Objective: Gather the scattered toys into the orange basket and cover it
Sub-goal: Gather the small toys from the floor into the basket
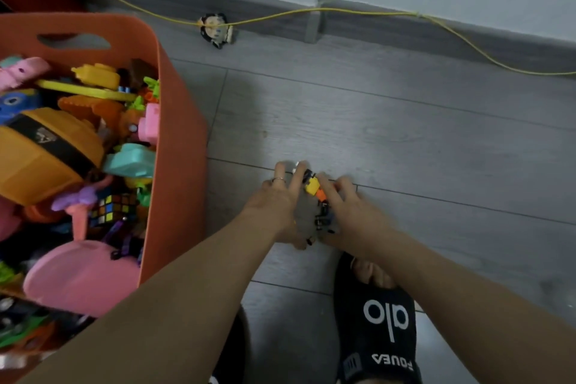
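While our left hand (277, 209) and right hand (346, 212) are cupping small toys (314, 193) on the floor, fingers relaxed, nothing is gripped. They are looking light, hard and loose, so we are scooping from beneath.

Grey floor (405, 140): orange basket (180, 134), figurine (216, 29), cable (343, 11)

Soft, dim indoor light; a pale sheen lies on the grey floor (405, 140) just beyond the hands. Motion blur softens the whole frame, strongest at the lower left corner. Wide-angle distortion bows the skirting board (436, 31).
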Demonstrator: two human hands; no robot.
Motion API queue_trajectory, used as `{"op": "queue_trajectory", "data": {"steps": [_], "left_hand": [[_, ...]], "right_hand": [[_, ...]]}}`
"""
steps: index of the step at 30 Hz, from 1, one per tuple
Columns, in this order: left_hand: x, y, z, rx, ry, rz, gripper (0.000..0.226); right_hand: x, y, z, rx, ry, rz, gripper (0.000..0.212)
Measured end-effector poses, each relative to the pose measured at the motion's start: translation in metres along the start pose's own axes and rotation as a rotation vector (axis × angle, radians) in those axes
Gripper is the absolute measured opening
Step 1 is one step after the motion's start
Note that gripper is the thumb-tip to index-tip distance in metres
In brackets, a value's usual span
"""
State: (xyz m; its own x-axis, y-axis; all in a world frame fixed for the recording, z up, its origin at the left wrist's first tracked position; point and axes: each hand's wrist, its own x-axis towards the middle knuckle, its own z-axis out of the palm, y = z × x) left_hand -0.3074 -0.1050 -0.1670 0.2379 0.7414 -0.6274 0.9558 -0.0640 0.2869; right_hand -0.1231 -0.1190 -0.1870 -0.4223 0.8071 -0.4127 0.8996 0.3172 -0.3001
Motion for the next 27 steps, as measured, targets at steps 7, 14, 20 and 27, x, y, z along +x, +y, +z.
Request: {"op": "queue_trajectory", "data": {"steps": [7, 14, 20, 27], "left_hand": [[-0.006, 0.003, 0.009, 0.156, 0.073, 0.027, 0.14], [0.003, 0.006, 0.006, 0.114, 0.171, 0.1, 0.072], [0.004, 0.008, 0.009, -0.015, 0.172, 0.156, 0.078], [0.006, 0.019, 0.016, 0.079, 0.18, 0.081, 0.095]], "right_hand": [[0.008, 0.002, -0.003, 0.102, 0.031, 0.076, 0.077], [0.014, -0.001, -0.006, 0.309, 0.149, 0.226, 0.049], [0.015, 0.005, -0.011, 0.592, 0.289, 0.374, 0.045], [0.008, 0.003, -0.04, 1.676, 0.053, 0.715, 0.019]]}}
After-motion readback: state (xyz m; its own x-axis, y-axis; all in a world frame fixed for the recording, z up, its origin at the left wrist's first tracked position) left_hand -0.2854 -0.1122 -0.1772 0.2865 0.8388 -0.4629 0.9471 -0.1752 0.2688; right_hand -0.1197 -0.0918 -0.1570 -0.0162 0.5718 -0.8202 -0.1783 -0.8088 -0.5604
